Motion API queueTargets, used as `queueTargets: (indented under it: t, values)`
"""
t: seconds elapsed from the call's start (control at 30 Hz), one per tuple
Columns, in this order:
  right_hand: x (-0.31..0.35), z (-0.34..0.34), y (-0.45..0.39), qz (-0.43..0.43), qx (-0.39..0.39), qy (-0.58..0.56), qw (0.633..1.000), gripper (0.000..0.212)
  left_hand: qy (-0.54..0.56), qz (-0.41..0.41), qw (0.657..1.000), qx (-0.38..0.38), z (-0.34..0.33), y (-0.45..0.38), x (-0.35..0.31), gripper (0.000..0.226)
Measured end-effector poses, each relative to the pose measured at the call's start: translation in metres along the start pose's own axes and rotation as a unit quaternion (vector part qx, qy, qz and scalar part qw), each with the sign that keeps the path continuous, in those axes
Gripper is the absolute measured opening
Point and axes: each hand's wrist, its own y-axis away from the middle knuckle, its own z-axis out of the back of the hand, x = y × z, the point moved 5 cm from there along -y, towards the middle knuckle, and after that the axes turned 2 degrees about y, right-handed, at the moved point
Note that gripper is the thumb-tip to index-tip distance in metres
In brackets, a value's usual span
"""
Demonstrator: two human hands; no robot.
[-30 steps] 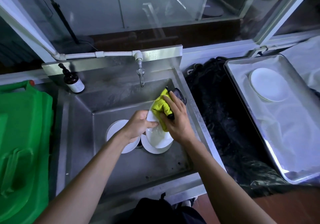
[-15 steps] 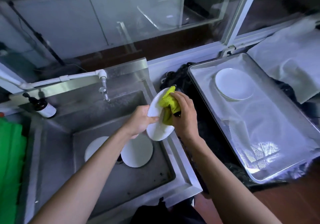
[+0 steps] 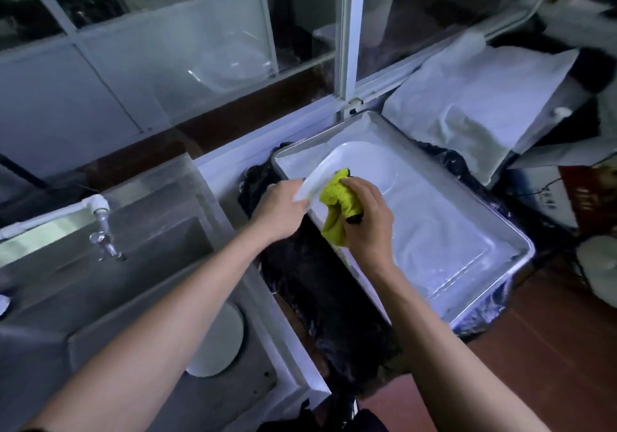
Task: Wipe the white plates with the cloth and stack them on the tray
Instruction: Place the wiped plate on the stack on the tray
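Now that the white plate [image 3: 337,164] has travelled from the sink [image 3: 140,298] to the tray [image 3: 514,248] at two o'clock, left hand [image 3: 278,211] pinching its rim and right hand [image 3: 367,221] clutching the yellow cloth [image 3: 337,204], stacking looks next.

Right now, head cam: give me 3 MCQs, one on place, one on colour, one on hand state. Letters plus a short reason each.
1. Where is the held white plate?
A. over the near-left corner of the metal tray
B. flat in the sink
C. on the floor

2. What colour is the cloth?
A. blue
B. yellow-green
C. red

3. What is the right hand doing?
A. hanging open
B. turning the tap
C. gripping the cloth

Answers:
1 A: the left hand holds the plate tilted by its edge over the tray corner.
2 B: the cloth shows yellow-green against the plate.
3 C: the fingers curl round the cloth at the plate.
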Motion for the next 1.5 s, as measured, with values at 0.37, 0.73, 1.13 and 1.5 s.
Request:
queueTargets:
  t: [0.37,0.73,1.13,1.5]
  values:
    - [-0.075,0.074,-0.003,-0.065,-0.032,0.040,0.997,0.055,-0.372,-0.134,0.917,0.056,-0.089,-0.070,-0.051,0.074]
    - [-0.119,0.084,-0.007,-0.091,-0.033,0.051,0.994,0.057,-0.458,-0.152,0.871,0.089,-0.155,-0.104,-0.046,0.066]
    - [-0.151,0.073,-0.013,-0.122,-0.010,0.049,0.991,0.065,-0.493,-0.146,0.845,0.145,-0.192,-0.131,-0.006,0.077]
    - [-0.166,0.059,-0.013,-0.160,0.015,0.049,0.986,0.063,-0.488,-0.134,0.845,0.174,-0.217,-0.150,0.036,0.105]
